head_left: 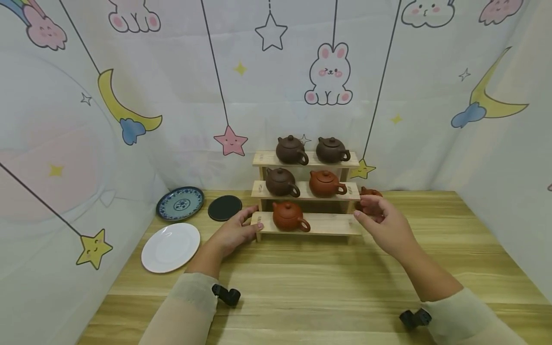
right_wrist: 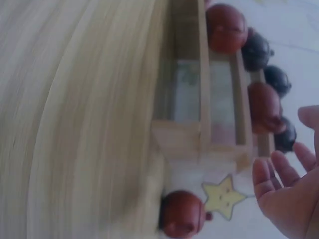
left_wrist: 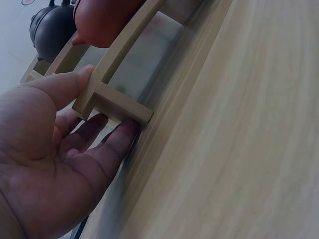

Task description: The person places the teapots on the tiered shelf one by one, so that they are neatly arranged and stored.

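Note:
A three-step wooden stand [head_left: 327,224] carries several small clay teapots. My left hand [head_left: 235,232] holds the left end of its lowest step, the thumb on the board and the fingers against the leg [left_wrist: 122,103]. On that step sits a red-brown teapot [head_left: 288,216]. The middle step bears a dark brown teapot [head_left: 280,182] and another red-brown teapot [head_left: 325,184]; two dark teapots [head_left: 291,150] stand on top. Off the stand's right end is my right hand [head_left: 385,223], fingers loosely bent and holding nothing. Beyond it, partly hidden, a red-brown teapot [right_wrist: 182,214] rests on the table.
Left of the stand lie a blue patterned plate [head_left: 180,204], a white plate [head_left: 171,247] and a dark round disc [head_left: 224,208]. A cartoon-printed curtain [head_left: 181,72] hangs behind and beside the wooden table [head_left: 302,287].

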The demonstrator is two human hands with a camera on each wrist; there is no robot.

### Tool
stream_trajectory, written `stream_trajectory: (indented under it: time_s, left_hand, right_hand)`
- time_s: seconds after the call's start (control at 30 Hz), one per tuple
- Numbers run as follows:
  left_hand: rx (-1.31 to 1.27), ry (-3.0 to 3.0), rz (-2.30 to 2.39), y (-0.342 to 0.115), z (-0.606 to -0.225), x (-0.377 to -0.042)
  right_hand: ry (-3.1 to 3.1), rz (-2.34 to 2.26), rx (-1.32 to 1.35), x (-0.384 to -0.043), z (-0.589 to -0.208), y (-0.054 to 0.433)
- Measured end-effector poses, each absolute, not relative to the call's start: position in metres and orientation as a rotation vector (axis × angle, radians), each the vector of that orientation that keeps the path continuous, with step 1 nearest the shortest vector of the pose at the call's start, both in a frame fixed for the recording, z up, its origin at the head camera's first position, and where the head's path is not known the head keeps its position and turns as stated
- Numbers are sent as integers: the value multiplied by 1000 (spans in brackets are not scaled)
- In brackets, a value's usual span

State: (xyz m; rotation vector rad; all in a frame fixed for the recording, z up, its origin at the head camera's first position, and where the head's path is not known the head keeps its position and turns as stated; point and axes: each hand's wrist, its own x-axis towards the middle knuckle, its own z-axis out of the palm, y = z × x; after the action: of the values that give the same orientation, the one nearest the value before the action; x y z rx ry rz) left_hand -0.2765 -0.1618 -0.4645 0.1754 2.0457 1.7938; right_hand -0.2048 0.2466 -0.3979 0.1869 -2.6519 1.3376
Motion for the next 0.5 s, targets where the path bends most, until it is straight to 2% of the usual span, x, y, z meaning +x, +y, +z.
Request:
stream_trajectory:
  time_s: [0.5]
  left_hand:
    - [170,2049,1798,-158,-461,-276]
  right_hand:
    - [-2789,1336,-137,-252,-419,305]
